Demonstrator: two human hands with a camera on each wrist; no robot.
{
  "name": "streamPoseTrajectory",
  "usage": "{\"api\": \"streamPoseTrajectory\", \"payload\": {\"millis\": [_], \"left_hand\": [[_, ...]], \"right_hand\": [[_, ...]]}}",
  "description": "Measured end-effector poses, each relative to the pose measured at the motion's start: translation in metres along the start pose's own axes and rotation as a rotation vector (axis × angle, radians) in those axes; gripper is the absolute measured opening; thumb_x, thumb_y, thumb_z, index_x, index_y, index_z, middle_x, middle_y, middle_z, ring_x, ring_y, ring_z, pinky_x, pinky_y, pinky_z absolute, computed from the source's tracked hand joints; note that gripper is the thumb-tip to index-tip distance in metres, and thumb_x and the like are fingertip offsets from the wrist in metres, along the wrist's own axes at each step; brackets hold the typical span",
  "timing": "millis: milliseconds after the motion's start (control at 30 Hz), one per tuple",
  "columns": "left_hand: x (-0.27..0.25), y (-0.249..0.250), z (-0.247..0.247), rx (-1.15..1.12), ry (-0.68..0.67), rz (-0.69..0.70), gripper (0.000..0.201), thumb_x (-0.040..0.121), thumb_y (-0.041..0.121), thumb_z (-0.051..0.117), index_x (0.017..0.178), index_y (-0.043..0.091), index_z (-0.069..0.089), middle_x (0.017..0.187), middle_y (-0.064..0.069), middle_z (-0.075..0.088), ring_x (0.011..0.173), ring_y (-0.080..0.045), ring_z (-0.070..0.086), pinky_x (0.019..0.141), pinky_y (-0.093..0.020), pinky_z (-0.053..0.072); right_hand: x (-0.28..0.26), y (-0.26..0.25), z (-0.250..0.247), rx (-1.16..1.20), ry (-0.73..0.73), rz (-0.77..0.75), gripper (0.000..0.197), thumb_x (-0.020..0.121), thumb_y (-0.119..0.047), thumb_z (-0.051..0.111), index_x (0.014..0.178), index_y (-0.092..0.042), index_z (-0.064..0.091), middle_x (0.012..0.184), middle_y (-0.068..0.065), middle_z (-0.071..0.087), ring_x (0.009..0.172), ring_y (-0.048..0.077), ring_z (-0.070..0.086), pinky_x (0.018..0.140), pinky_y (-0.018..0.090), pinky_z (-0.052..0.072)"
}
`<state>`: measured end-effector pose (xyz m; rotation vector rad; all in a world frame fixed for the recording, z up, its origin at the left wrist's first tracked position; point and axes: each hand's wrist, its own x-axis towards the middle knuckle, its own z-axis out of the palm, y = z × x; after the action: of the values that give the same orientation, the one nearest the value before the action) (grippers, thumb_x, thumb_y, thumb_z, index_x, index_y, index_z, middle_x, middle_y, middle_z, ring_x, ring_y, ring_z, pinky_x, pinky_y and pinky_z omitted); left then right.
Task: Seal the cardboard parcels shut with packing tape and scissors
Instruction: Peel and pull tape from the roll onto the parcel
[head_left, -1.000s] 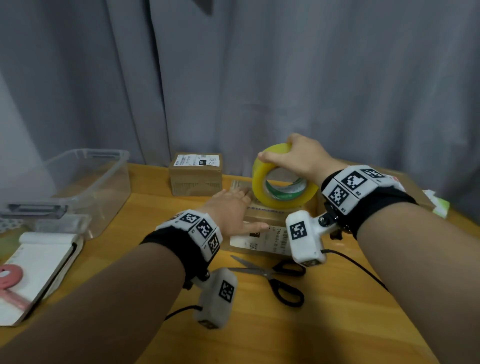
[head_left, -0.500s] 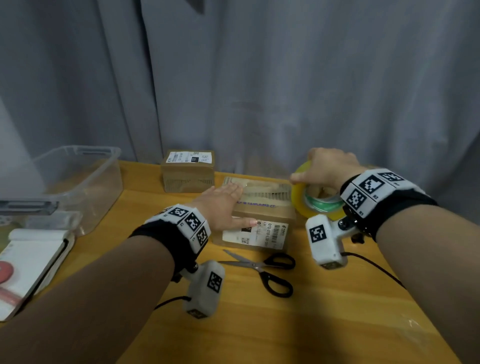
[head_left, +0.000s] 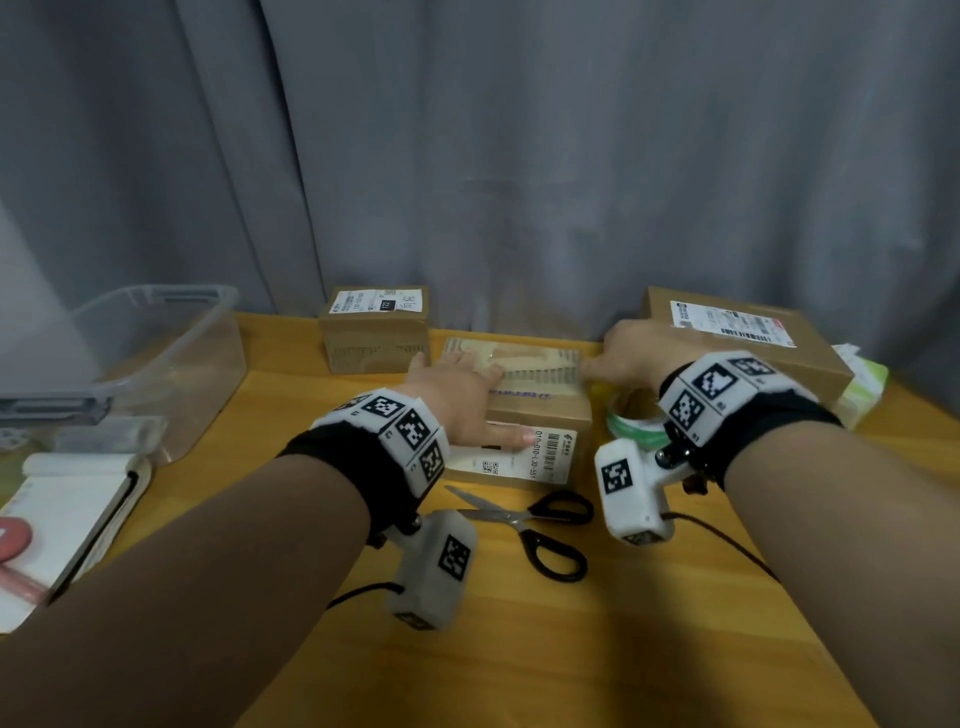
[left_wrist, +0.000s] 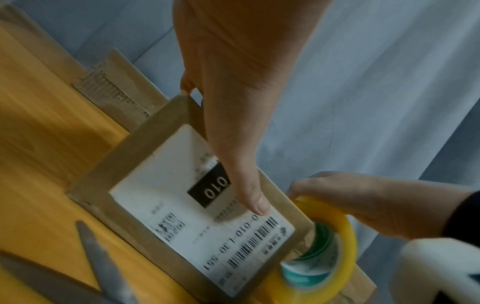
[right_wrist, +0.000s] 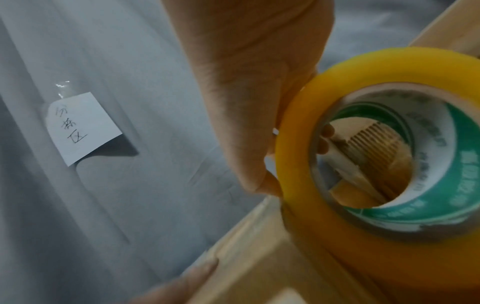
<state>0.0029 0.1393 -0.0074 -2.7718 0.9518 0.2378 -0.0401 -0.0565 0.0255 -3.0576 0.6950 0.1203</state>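
Observation:
A small cardboard parcel (head_left: 540, 410) with a white barcode label lies mid-table. My left hand (head_left: 467, 395) presses flat on its top, fingers straight, and the thumb (left_wrist: 249, 185) lies across the label (left_wrist: 182, 216). My right hand (head_left: 623, 353) grips the yellow packing tape roll (head_left: 636, 423), which stands low against the parcel's right side. In the right wrist view the fingers curl over the roll's rim (right_wrist: 293, 164). Black-handled scissors (head_left: 530, 519) lie on the table just in front of the parcel, touched by neither hand.
Another small parcel (head_left: 374, 332) stands at the back, and a larger flat one (head_left: 748, 338) at the back right. A clear plastic bin (head_left: 156, 353) and an open notebook (head_left: 67, 509) occupy the left side. A grey curtain hangs behind the table.
My right hand has carried the tape roll from above the parcel down to its right side. The left hand has stayed pressed on the parcel's top.

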Motion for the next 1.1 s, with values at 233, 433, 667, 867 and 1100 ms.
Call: {"api": "streamPoseTrajectory", "payload": {"millis": [233,433,667,867,1100], "left_hand": [[0.007,0.031,0.007,-0.176,0.162,0.184,0.099,0.079,0.079,0.033,0.151,0.014,0.015,0.159,-0.007,0.013,0.146,-0.022,0.012,0.118,-0.041,0.016],[0.005,0.003,0.004,-0.163,0.147,0.172,0.090,0.081,0.077,0.029,0.150,0.021,0.022,0.157,0.005,0.021,0.141,-0.017,0.027,0.112,-0.040,0.032],[-0.006,-0.003,0.002,-0.102,0.133,0.074,0.107,0.071,0.086,0.026,0.148,0.012,0.024,0.154,-0.005,0.030,0.135,-0.023,0.038,0.105,-0.042,0.040],[0.017,0.018,-0.023,-0.052,-0.046,0.161,0.119,0.068,0.084,0.044,0.152,0.016,-0.005,0.158,-0.012,-0.013,0.146,-0.026,-0.007,0.119,-0.046,0.005],[0.047,0.031,-0.044,-0.087,-0.246,0.174,0.117,0.058,0.087,0.038,0.146,0.037,-0.021,0.156,-0.004,-0.025,0.144,-0.032,-0.015,0.114,-0.053,0.000]], "right_hand": [[-0.006,-0.008,0.021,-0.104,0.086,0.019,0.076,0.082,-0.079,0.032,0.120,-0.020,0.060,0.122,0.005,0.061,0.120,0.030,0.049,0.098,0.045,0.032],[-0.005,-0.013,0.020,-0.131,0.055,0.060,0.083,0.076,-0.085,0.033,0.120,-0.020,0.060,0.121,0.005,0.061,0.119,0.029,0.049,0.101,0.049,0.030],[-0.012,-0.014,0.021,-0.088,0.062,0.082,0.088,0.075,-0.086,0.035,0.124,-0.017,0.057,0.127,0.009,0.057,0.124,0.032,0.045,0.105,0.051,0.028],[-0.009,0.000,0.025,-0.014,0.056,0.020,0.085,0.077,-0.085,0.031,0.122,-0.018,0.058,0.126,0.007,0.058,0.121,0.032,0.047,0.100,0.049,0.031],[-0.005,0.030,0.027,0.376,0.176,-0.246,0.049,0.085,-0.057,0.057,0.121,-0.023,0.060,0.125,0.003,0.060,0.113,0.022,0.057,0.095,0.039,0.046]]}}
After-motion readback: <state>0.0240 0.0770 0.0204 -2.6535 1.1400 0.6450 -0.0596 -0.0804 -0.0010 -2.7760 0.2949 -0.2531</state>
